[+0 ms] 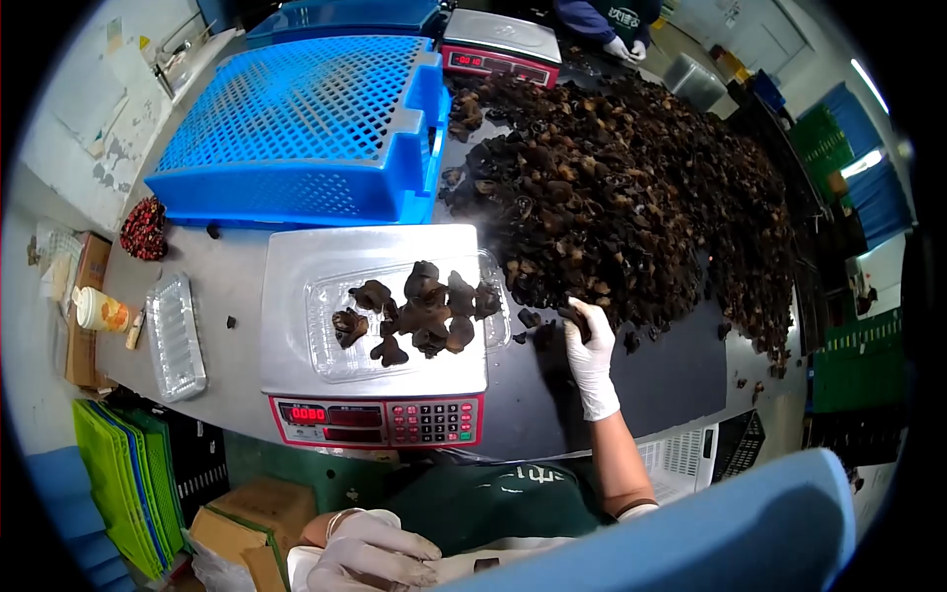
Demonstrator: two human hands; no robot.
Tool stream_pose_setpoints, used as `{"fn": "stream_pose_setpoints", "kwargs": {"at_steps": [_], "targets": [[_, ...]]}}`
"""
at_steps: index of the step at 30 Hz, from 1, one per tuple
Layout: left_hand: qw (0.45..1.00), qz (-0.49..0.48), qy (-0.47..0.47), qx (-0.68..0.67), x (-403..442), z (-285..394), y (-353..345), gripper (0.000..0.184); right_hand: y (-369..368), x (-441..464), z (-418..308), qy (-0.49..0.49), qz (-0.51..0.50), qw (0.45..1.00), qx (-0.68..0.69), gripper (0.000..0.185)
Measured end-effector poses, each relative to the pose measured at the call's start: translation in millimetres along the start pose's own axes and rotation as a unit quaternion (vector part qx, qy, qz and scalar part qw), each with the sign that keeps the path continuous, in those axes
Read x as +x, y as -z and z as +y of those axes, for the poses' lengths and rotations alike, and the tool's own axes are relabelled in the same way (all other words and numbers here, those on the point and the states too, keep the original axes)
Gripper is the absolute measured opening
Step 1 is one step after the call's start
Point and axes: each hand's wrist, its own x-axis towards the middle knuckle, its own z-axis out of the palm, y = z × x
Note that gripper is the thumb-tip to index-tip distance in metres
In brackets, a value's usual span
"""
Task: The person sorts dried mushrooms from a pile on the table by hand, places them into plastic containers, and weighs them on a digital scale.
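Here's my right hand (592,367) pinching 1 dark mushroom piece (569,314) beside the pile (631,197); a light fingertip grip should spare its edges. My left hand (370,549) lies low, fingers loosely spread.

We seem to be in a food packing workroom, judging by the digital scales (375,419), blue plastic crates (296,109) and clear trays (178,335). A great heap of dark fungus (612,187) covers our metal worktable (242,365)
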Motion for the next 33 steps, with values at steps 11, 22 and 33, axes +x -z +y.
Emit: {"fn": "stream_pose_setpoints", "kwargs": {"at_steps": [11,22,33], "targets": [[1.0,0.003,-0.021,0.009,1,6,9,0.041,-153,54,-189,0.269,-0.281,0.92,-0.036,0.046],[1.0,0.011,-0.024,0.003,-3,5,15,0.042,-64,78,-189,0.175,-0.302,0.937,-0.005,0.057],[0.999,-0.014,-0.015,-0.033,-1,-6,6,0.043,-13,-11,-16,0.005,-0.138,0.967,-0.215,0.048]]}}
